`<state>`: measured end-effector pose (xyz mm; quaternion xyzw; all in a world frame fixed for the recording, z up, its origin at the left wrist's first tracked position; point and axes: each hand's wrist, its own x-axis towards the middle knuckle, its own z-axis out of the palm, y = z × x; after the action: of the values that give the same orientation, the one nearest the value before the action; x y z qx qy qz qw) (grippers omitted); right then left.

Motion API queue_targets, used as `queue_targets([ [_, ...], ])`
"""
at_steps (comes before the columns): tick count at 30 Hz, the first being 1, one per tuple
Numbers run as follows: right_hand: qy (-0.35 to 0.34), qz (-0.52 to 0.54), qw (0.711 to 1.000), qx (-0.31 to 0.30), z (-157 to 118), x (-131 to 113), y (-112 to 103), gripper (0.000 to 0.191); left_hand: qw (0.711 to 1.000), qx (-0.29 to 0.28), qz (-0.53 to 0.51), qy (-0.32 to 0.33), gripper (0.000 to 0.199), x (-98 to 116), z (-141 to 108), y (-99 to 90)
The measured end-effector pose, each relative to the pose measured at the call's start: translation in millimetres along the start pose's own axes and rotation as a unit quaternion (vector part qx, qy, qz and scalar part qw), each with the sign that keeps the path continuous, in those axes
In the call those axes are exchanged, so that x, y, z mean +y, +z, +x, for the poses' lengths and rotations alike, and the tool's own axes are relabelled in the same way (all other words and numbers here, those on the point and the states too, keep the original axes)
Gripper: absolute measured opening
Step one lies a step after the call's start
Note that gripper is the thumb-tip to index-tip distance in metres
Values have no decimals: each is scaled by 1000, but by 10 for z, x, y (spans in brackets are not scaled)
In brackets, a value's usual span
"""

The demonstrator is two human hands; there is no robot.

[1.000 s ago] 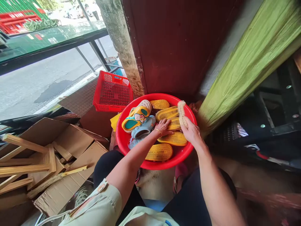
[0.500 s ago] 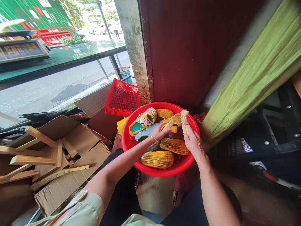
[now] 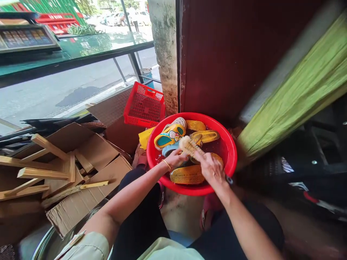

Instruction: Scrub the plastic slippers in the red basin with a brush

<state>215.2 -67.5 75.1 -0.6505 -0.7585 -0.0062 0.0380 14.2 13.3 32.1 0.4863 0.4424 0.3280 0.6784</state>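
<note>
A red basin point(image 3: 232, 153) of dark water sits between my knees with several clogs in it. My right hand point(image 3: 213, 169) is closed round a scrub brush point(image 3: 187, 143) with pale bristles, its dark handle end showing behind the hand. The brush head lies over the fingertips of my left hand point(image 3: 175, 159), which is closed on a yellow clog largely hidden by brush and fingers. A yellow and teal clog point(image 3: 170, 138) with a cartoon figure leans at the basin's left, above a light blue clog point(image 3: 168, 150). Yellow soles face up, one nearest me point(image 3: 187, 175).
Behind the basin stands a red plastic crate point(image 3: 145, 104). Flattened cardboard point(image 3: 89, 206) and a wooden stool with its legs up point(image 3: 45, 173) lie at left. A dark red panel point(image 3: 211, 57) rises behind; a green cloth point(image 3: 295, 90) hangs at right.
My right hand has brought the brush leftward from the basin's right side to my left hand. The left hand has moved slightly down and left, its clog now mostly covered. The view has shifted.
</note>
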Motion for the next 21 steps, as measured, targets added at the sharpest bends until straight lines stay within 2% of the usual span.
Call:
queue_targets([
  [4, 126, 11, 992, 6, 221, 365, 102, 57, 1000, 12, 10, -2, 74, -3, -41, -21],
  [8, 161, 65, 984, 36, 317, 545, 242, 56, 1000, -20, -4, -23, 78, 42, -62, -18],
  [12, 135, 131, 979, 78, 294, 514, 343, 56, 997, -15, -60, -39, 73, 111, -54, -40],
  [17, 119, 241, 955, 128, 294, 395, 413, 55, 966, -92, -216, -109, 60, 218, -69, 20],
  [19, 119, 267, 943, 161, 298, 317, 421, 56, 955, -103, -254, -111, 62, 246, -62, 71],
  [21, 112, 276, 940, 164, 268, 224, 426, 55, 952, -102, -269, -110, 67, 254, -35, 106],
])
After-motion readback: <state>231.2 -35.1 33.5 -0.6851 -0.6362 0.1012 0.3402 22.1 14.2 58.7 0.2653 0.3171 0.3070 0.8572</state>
